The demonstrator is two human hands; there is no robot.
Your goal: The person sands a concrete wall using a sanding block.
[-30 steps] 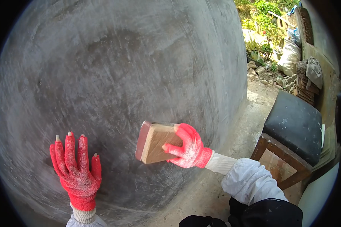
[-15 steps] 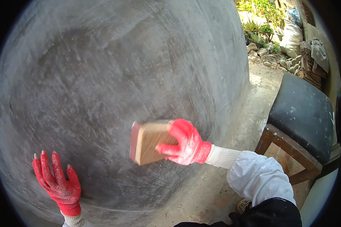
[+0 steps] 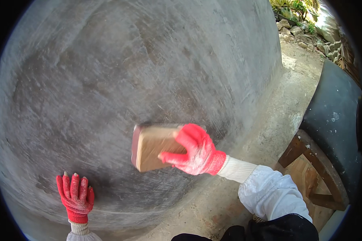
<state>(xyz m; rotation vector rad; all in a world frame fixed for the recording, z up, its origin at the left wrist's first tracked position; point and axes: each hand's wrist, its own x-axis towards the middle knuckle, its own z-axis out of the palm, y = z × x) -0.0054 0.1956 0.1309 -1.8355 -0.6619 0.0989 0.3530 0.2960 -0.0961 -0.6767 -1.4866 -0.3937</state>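
Note:
A large, rounded grey cement surface (image 3: 108, 80) covered in pale scratches fills most of the view. My right hand (image 3: 197, 150), in a red glove, grips a wooden sanding block (image 3: 155, 146) with a dark red layer along its left edge. The block's underside faces the cement and is hidden. At the lower left, my left hand (image 3: 75, 197), also in a red glove with the fingertips bare, lies against the cement, fingers stretched out and holding nothing.
To the right stands a chair or stool with a black seat (image 3: 332, 104) and a wooden frame (image 3: 321, 168). A rough concrete floor (image 3: 277, 116) runs along the foot of the cement surface. Stones (image 3: 295, 31), plants and a white sack (image 3: 328, 24) lie at the far right.
The view has shifted, so the chair sits farther right. My right hand and the sanding block are slightly farther left. My left hand appears lower and more to the right, its fingers closer together.

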